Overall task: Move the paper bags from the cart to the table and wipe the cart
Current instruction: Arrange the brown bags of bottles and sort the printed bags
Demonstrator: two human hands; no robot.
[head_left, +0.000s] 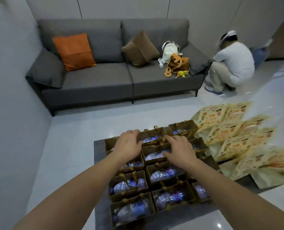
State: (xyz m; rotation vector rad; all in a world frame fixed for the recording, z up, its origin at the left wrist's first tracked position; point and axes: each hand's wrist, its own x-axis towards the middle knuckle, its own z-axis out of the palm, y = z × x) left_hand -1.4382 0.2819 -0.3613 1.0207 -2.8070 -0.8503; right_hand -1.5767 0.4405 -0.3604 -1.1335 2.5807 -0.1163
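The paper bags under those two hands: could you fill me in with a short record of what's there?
bags: brown paper bags in rows on a dark surface
contents: a plastic water bottle lying in each
left hand: on a far bag's rim, fingers bent over it
right hand: over the middle bags; grip unclear
beside: flat patterned bags to the right
behind: grey sofa, orange cushion

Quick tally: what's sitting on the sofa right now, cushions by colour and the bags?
Orange cushion: 1
Brown cushion: 1
Grey cushions: 2, one at each end
White backpack: 1
Orange bag: 1
Total: 6
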